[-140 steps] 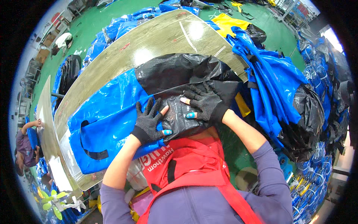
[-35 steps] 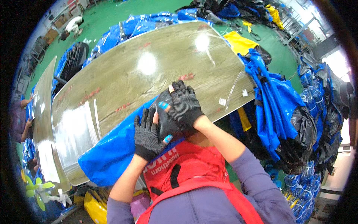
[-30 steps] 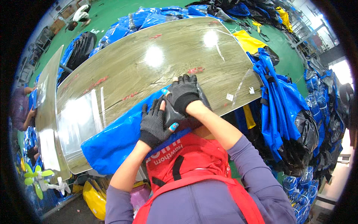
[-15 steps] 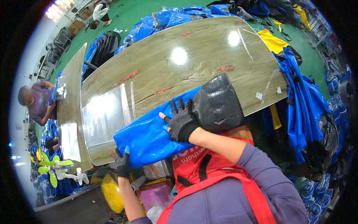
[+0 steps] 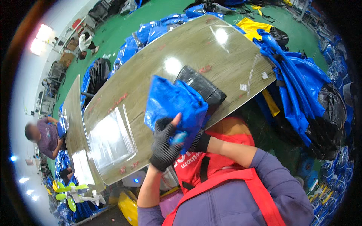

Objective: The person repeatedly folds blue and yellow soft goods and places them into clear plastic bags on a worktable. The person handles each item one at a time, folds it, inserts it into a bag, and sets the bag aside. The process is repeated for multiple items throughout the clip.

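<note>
A glossy blue-and-black tarpaulin piece [image 5: 175,101] is doubled over at the near edge of the table, its blue part folded up and its black part lying to the right. My left hand [image 5: 166,145], in a black-and-grey glove with thumb tip bare, is closed on the near left side of the blue layer. Lower down, my right hand [image 5: 199,142], gloved too, grips the near edge beside my red apron [image 5: 226,141]. Its fingertips are tucked out of sight behind the blue material.
Clear plastic bags [image 5: 111,141] lie on the wood-patterned table [image 5: 147,64], left of the tarpaulin. Blue and black sheeting [image 5: 301,90] hangs off the right edge. A co-worker [image 5: 47,137] handles blue material at the left table, near a green-bladed fan [image 5: 71,196].
The tarpaulin, lying long and flat before, is now folded over toward the right. My left hand has come up and rightward with the blue end; my right hand has moved down to the near edge.
</note>
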The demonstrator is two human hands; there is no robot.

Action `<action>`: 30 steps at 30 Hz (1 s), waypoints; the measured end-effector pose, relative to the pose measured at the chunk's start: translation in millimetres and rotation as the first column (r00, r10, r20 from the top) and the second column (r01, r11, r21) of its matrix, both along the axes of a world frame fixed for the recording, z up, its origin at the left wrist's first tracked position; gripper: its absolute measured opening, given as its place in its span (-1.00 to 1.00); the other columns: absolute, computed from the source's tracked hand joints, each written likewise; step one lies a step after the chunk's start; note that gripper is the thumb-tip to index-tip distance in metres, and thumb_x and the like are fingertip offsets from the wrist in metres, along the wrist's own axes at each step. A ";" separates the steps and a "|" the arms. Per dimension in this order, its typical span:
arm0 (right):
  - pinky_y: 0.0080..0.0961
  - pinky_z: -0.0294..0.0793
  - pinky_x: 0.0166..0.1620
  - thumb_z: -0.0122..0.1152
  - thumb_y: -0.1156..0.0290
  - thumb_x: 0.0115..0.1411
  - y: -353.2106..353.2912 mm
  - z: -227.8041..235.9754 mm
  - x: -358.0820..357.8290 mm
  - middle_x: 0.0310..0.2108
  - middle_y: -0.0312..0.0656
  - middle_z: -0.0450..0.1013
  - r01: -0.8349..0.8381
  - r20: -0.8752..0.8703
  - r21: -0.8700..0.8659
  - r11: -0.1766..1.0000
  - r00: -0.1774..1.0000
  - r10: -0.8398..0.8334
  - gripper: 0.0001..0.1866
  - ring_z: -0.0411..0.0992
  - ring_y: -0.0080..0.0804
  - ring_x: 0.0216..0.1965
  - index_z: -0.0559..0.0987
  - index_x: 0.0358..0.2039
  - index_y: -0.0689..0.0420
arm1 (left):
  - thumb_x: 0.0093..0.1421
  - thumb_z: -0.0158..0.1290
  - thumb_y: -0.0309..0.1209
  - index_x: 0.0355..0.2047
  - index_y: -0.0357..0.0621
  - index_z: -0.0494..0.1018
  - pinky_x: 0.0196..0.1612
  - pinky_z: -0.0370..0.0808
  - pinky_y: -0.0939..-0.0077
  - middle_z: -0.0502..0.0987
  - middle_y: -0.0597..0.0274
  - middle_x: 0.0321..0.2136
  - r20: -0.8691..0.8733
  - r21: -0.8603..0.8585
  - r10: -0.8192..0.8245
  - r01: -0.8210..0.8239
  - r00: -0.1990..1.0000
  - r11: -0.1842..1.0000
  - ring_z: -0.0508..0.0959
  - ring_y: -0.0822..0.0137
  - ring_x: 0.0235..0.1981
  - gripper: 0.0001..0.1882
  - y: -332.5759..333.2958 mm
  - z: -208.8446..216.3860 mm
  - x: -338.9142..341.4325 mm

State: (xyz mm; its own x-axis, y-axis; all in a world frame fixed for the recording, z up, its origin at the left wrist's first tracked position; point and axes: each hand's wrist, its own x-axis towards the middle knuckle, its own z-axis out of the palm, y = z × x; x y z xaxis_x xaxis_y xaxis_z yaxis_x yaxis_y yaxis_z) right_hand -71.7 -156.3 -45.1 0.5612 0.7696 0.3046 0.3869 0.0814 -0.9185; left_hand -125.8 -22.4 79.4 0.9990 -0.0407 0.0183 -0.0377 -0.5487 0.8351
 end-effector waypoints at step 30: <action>-0.12 0.35 0.05 0.19 0.19 -0.01 -84.3 35.6 168.2 0.13 -0.18 0.35 0.474 0.704 -0.113 0.873 0.658 -0.266 -0.53 0.37 -0.13 0.06 0.54 0.00 -0.35 | 0.12 -0.04 0.12 0.24 -0.06 0.21 0.30 -0.13 -0.15 0.07 -0.27 0.27 0.284 0.515 0.090 -0.231 0.955 0.826 0.03 -0.23 0.31 -0.22 -46.3 -81.2 67.2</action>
